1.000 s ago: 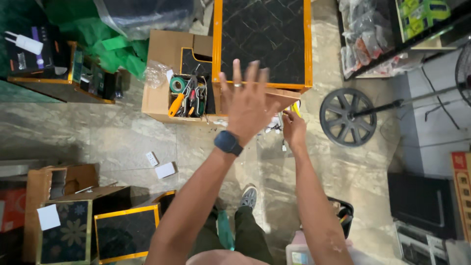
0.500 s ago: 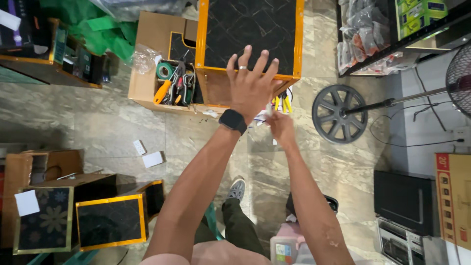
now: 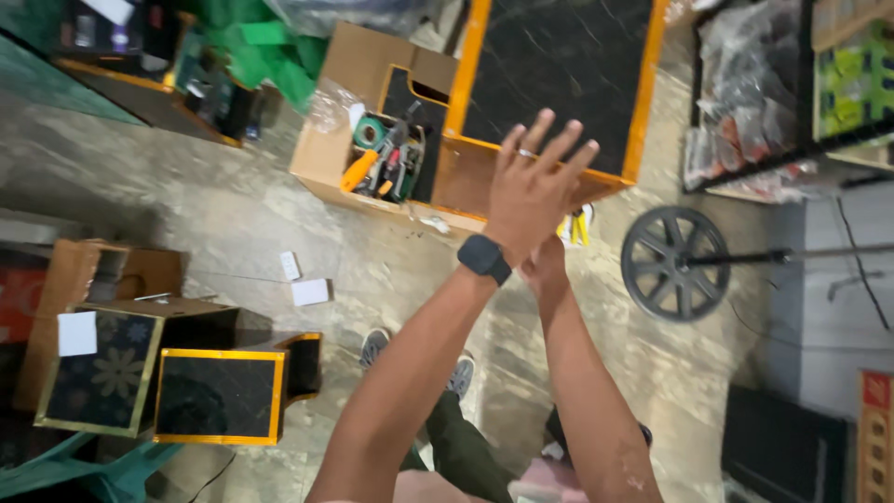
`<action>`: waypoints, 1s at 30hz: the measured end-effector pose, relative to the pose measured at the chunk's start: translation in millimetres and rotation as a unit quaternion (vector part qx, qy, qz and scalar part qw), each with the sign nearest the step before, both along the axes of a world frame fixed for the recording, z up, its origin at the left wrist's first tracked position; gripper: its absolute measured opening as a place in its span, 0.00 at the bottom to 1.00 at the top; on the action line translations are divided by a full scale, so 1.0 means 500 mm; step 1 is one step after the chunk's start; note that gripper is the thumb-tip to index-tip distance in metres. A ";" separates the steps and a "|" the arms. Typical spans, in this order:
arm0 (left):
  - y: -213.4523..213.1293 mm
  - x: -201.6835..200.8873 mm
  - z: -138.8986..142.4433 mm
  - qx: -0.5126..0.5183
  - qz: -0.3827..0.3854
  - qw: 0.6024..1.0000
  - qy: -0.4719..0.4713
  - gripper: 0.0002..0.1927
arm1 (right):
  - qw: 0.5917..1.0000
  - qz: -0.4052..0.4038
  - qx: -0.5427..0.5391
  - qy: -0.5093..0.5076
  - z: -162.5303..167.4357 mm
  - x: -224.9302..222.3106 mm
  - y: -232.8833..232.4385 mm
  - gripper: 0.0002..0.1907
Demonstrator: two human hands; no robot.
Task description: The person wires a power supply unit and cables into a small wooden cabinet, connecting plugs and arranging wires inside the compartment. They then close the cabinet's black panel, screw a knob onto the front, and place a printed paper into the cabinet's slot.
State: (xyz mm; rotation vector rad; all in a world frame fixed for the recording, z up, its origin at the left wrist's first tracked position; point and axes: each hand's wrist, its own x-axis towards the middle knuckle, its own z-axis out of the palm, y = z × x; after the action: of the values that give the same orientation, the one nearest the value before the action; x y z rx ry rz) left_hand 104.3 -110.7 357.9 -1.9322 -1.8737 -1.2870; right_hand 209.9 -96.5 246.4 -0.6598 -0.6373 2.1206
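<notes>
My left hand (image 3: 533, 189), with a dark watch on the wrist and a ring on one finger, is raised with its fingers spread wide and holds nothing. It hangs over the front edge of a big black box with orange trim (image 3: 559, 65). My right hand (image 3: 547, 267) sits just below and behind the left wrist, mostly hidden by it. I cannot see whether it holds anything. A small yellow item (image 3: 579, 226) lies on the floor beside both hands.
A cardboard box of tools (image 3: 377, 158) with a green tape roll stands left of the black box. A fan base wheel (image 3: 675, 264) is at right, bagged goods on shelves (image 3: 745, 112) behind it. Two dark trimmed boxes (image 3: 219, 396) stand lower left. White cartons (image 3: 309, 292) lie on the stone floor.
The view has swung and tilted. My right hand has drawn in under my left wrist, while the left hand stays spread before the black box.
</notes>
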 end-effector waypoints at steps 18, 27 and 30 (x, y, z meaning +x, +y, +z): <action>-0.071 -0.251 0.035 -0.119 -0.032 0.992 0.023 0.24 | 0.983 0.056 -0.097 -0.146 -0.020 -0.023 0.038 0.04; -0.077 -0.223 0.043 -0.026 -0.091 0.990 -0.100 0.33 | 0.965 0.077 -0.061 -0.244 0.011 0.058 0.041 0.09; -0.073 -0.208 0.039 -0.052 -0.061 0.987 -0.141 0.23 | 0.964 0.100 -0.077 -0.233 -0.011 0.032 0.020 0.09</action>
State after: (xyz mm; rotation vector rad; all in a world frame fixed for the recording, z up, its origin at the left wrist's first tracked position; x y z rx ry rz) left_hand 0.5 -147.2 377.5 -2.0361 -2.0130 -1.6040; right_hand 226.0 -86.7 241.0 -1.2489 -0.8242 2.2293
